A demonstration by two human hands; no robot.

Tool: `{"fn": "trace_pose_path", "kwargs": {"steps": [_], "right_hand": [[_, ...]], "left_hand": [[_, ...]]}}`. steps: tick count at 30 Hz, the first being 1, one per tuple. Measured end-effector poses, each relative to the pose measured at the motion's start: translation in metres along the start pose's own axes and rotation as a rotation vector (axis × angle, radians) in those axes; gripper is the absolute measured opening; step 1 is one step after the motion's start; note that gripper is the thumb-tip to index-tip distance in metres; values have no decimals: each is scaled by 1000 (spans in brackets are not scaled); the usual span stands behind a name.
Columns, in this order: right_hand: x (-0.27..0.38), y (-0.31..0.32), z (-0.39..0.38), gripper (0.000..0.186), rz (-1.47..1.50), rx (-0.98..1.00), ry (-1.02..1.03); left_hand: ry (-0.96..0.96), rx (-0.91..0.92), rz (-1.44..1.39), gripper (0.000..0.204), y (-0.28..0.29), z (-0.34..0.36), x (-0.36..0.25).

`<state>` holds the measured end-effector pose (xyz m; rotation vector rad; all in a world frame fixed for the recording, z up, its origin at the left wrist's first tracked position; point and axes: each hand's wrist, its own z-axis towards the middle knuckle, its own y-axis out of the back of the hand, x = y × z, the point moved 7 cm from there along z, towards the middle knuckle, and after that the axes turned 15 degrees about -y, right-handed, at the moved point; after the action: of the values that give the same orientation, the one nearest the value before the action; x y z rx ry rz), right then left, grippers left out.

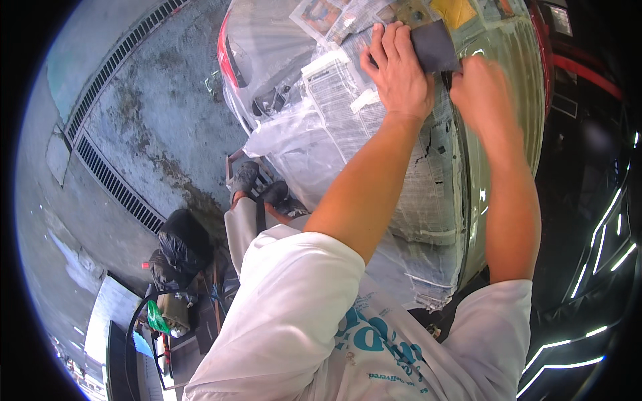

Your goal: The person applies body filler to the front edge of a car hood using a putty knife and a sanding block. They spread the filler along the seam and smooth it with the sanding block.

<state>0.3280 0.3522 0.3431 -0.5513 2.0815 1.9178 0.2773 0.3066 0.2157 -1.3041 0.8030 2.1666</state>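
Shirt (431, 331): white, hanging loose, creasing into soft folds
Print (374, 337): teal, spreading over the front in big rounded lettering, smaller lines running below
Sleeves (287, 287): short, wide, plain white, matching the shirt; hems are leaving the forearms (371, 177) uncovered
Left hand (401, 77): going bare
Right hand (487, 93): going bare, blurring at the edges
Trousers (241, 230): pale, looking grey or beige
Shoes (246, 175): dark, rounding at the toes; shadow is probably hiding finer detail

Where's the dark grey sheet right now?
Head view, top, right of centre: the dark grey sheet is between the left hand and the right hand, just below the yellow patch.
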Motion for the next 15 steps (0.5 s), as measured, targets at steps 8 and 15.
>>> {"fn": "trace_pose_path", "kwargs": {"steps": [8, 15], "right_hand": [[-24, -4, 85, 15, 104, 518, 159], [-44, 0, -8, 20, 228, 104, -30]], "left_hand": [[21, -33, -13, 78, 0, 10, -3], [33, -9, 7, 78, -1, 4, 1]]}}
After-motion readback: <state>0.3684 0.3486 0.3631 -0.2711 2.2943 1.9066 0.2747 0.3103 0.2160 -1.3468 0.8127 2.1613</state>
